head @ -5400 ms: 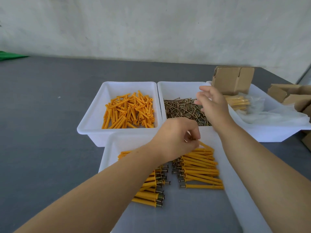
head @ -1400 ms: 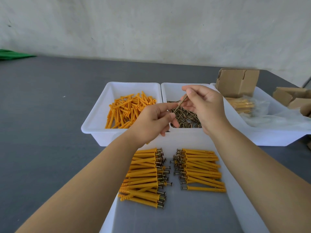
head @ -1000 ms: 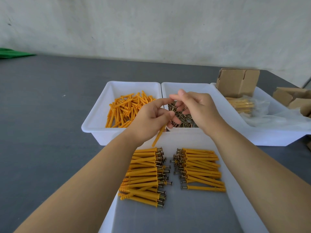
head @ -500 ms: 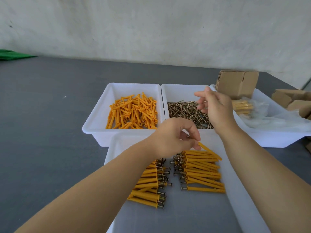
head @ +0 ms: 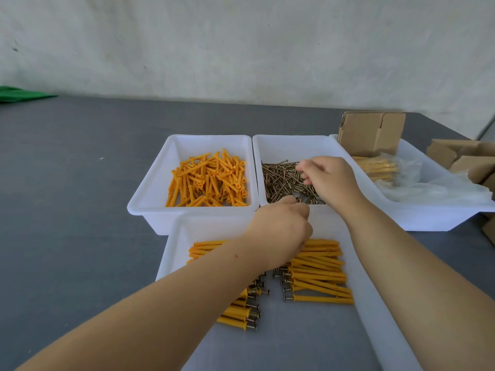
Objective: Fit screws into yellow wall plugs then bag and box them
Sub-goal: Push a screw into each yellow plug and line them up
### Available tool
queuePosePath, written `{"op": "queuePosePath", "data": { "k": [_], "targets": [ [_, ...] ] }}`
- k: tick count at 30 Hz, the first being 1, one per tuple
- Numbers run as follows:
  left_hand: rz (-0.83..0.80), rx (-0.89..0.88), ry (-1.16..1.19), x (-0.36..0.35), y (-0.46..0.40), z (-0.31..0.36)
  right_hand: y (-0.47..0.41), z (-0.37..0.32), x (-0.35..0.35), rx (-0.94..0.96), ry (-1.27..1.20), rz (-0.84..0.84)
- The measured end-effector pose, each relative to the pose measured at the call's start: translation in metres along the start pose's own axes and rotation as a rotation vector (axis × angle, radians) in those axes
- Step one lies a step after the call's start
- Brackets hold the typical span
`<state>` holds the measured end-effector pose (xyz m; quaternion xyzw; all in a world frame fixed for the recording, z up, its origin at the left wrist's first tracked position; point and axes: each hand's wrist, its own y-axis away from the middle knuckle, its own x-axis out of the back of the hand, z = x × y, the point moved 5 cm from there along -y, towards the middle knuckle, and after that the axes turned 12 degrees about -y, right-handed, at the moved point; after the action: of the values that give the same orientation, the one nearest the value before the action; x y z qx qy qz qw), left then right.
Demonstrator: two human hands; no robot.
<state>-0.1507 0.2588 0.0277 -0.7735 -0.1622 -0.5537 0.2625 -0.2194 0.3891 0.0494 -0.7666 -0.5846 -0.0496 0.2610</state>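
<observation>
My right hand (head: 330, 180) pinching among screws (head: 281, 180), left hand (head: 281, 231) curled over finished plugs (head: 318, 274), hold unclear, loose plugs (head: 209, 178) left, boxes (head: 371, 132) at the surface's right edge.

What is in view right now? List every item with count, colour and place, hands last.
loose wall plugs: many, yellow, far left tray
screws: a heap, dark metal, far middle tray
fitted plugs: two rows, yellow with screw heads, near tray
trays: four, white, on the grey table
bagged plugs: one bundle, yellow in clear plastic, far right tray
cardboard boxes: several, brown, far right
green thing: one, far left edge
left hand: over the fitted plugs, fingers curled
right hand: reaching into the screws
</observation>
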Motion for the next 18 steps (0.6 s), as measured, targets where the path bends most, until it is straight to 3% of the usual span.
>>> {"op": "queuePosePath", "data": {
  "k": [4,9,11,14,18],
  "targets": [
    [0.21,0.03,0.172,0.009,0.004,-0.009,-0.004,0.005,0.001,0.008,0.282,-0.054],
    [0.376,0.383,0.159,0.016,0.011,-0.06,-0.005,0.024,-0.004,-0.163,0.505,-0.277],
    [0.224,0.601,0.102,0.003,0.019,-0.09,-0.001,0.032,-0.012,-0.328,0.593,-0.485],
    [-0.249,0.859,0.126,-0.025,0.032,-0.116,0.002,0.03,-0.021,-0.45,0.672,-0.698],
    [-0.593,0.845,0.181,-0.043,0.03,-0.117,0.007,0.021,-0.023,-0.47,0.662,-0.777]
  ]
}}
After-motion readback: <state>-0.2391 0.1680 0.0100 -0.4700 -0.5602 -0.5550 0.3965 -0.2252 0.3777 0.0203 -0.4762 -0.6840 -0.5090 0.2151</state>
